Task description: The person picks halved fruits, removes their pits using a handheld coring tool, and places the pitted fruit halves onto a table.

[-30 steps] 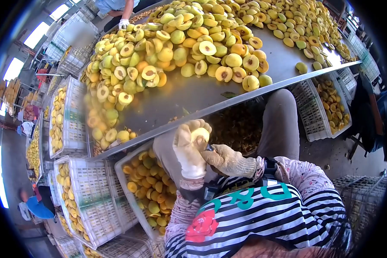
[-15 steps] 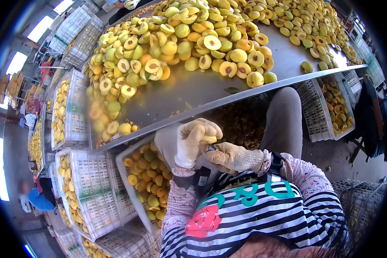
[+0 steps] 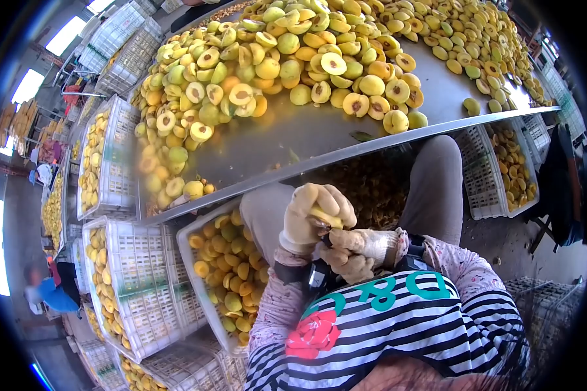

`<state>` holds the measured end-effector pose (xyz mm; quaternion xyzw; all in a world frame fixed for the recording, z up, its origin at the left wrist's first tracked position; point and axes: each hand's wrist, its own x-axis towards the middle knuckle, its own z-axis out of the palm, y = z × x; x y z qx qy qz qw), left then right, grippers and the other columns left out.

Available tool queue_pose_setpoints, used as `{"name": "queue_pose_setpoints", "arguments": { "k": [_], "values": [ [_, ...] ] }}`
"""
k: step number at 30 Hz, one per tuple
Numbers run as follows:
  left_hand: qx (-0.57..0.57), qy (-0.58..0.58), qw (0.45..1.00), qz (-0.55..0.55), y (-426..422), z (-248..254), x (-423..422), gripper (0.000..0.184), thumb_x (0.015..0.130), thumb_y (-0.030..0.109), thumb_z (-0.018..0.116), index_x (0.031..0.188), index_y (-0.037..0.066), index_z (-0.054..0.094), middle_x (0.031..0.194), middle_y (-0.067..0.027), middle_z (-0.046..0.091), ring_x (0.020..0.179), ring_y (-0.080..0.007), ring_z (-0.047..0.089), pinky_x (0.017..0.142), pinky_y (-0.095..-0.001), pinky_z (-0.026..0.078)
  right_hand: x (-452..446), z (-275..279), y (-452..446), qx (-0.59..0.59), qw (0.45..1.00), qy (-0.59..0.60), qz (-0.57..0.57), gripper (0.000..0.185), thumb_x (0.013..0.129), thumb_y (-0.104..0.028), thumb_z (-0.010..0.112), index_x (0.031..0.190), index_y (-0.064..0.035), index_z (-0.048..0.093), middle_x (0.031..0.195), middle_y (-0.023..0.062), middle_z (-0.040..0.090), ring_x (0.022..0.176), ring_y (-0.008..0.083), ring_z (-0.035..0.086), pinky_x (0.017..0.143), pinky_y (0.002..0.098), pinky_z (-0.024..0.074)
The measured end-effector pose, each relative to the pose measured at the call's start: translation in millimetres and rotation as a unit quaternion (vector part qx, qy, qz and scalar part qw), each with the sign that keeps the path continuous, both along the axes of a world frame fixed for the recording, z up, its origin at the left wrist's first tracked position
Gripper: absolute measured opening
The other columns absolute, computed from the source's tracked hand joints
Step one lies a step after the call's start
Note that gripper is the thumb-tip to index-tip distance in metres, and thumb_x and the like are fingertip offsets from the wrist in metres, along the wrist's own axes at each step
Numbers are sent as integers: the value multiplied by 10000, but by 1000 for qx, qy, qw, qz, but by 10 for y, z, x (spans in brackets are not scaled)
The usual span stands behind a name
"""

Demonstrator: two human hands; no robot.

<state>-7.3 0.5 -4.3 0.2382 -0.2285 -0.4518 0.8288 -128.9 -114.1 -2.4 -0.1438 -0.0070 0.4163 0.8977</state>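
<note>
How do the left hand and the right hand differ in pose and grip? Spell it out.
The left hand holds a yellow fruit piece; the right hand grips a small dark object, mostly hidden. The left hand reaches up toward the metal table; the right hand points across at the left. Both are gloved in pale fabric, with fingers curled.

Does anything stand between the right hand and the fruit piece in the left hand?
Nothing visible blocks it: the right hand is close to the fruit piece in the left hand, with only a dark tool-like object between them.
</note>
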Motion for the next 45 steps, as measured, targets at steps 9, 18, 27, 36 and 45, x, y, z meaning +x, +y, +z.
{"name": "queue_pose_setpoints", "arguments": {
  "k": [9,18,27,36,45],
  "values": [
    [166,129,900,382,600,-3,112,373,1041,385,467,951,63,631,913,-117,692,861,-286,678,861,-460,562,140,-104,20,-140,973,112,-146,460,1028,-561,471,832,-148,518,588,-25,424,424,88,399,397,255,346],
    [840,-479,254,-19,2797,-1829,-155,479,910,417,580,1253,82,579,1158,-253,619,1131,-479,577,1008,-539,456,108,-17,-190,-211,942,154,-211,477,1037,-576,429,842,-150,521,611,-43,412,453,74,339,458,262,310],
    [379,-682,567,265,-789,351,1301,272,931,61,546,1173,45,669,1255,-170,657,1180,-330,614,1028,-399,473,-37,-182,-627,-188,922,63,-332,463,1035,-563,447,855,-142,515,577,-16,449,421,115,373,437,305,339],
    [523,-734,419,115,-1597,-118,1872,608,828,231,710,1403,192,515,1287,-204,563,1179,-408,538,1028,-472,456,-187,-143,-1066,-193,917,106,-333,434,1058,-514,420,858,-137,496,585,-4,438,440,125,364,452,299,323],
    [423,-469,756,172,-1482,-201,1447,183,869,-23,686,1047,5,656,875,24,642,755,-50,583,698,-211,487,-109,-24,-899,-330,882,42,-334,407,1014,-473,508,798,-128,487,546,-20,443,418,100,391,405,258,302]
  ]
}}
